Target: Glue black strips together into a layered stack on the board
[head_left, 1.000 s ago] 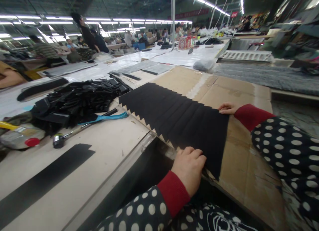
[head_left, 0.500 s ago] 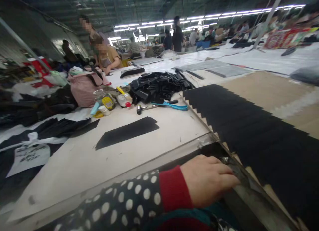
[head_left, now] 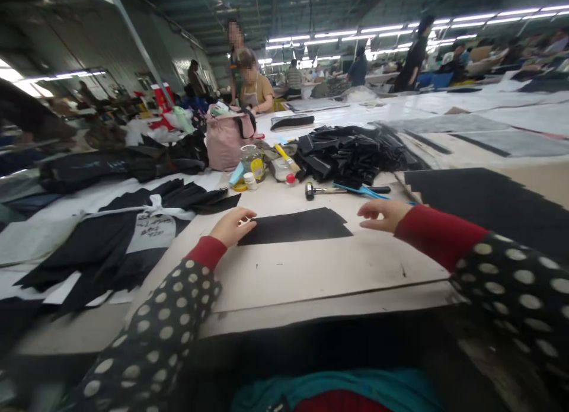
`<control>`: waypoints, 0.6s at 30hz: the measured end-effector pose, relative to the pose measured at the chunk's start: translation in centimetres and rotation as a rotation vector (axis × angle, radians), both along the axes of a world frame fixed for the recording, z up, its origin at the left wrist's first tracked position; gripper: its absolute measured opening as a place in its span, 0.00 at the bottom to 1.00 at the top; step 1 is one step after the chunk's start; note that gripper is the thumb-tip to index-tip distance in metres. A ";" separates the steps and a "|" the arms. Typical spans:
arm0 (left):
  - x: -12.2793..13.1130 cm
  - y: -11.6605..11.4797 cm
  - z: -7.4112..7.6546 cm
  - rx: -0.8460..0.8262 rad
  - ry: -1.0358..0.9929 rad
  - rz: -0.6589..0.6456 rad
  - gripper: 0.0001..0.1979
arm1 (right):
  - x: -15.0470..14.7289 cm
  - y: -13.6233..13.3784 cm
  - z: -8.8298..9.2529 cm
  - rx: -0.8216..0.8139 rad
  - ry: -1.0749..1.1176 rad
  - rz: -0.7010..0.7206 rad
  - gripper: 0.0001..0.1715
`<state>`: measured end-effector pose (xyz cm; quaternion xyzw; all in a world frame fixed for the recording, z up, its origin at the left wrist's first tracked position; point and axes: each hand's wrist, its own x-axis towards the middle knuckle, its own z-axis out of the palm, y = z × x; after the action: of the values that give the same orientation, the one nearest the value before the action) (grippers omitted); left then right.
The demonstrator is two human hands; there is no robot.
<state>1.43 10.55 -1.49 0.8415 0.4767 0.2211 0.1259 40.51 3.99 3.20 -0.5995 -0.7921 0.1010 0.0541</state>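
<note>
A flat black piece (head_left: 296,227), perhaps several layers, lies on the pale board (head_left: 284,275) in front of me. My left hand (head_left: 234,225) is at its left end, thumb and fingers apart; whether the fingertips touch it I cannot tell. Off its right end hovers my right hand (head_left: 381,215), fingers curved and apart, holding nothing. Just beyond the right hand are a small hammer (head_left: 310,191) and a blue strap-like tool (head_left: 362,189), partly hidden. A row of overlapping black pieces (head_left: 466,192) lies to the right.
A heap of black pieces (head_left: 355,151) sits behind the hammer. Beside it stand a jar (head_left: 252,163), a yellow-handled brush (head_left: 287,157) and a pink bag (head_left: 224,139). Tied black bundles (head_left: 89,252) lie at left. A co-worker (head_left: 255,92) works across the table.
The view has swung left. My left hand has gone from the near table edge at right to the black piece's left end. My right hand has come into view.
</note>
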 end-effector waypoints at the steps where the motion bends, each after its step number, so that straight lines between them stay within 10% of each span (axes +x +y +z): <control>1: -0.5 0.2 -0.7 -0.003 -0.037 0.022 0.17 | -1.4 1.2 -1.1 -0.030 -0.026 0.006 0.22; 8: -0.4 0.3 -3.2 -0.005 -0.021 0.010 0.18 | -4.4 5.2 -4.4 -0.056 -0.113 0.008 0.23; 18: -0.5 0.3 -2.8 -0.001 -0.010 -0.048 0.14 | 5.6 5.3 -4.4 0.056 -0.476 -0.489 0.18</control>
<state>0.93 10.81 -4.28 0.8514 0.4560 0.2218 0.1339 46.06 9.34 -1.18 -0.7768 -0.6177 -0.0793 -0.0931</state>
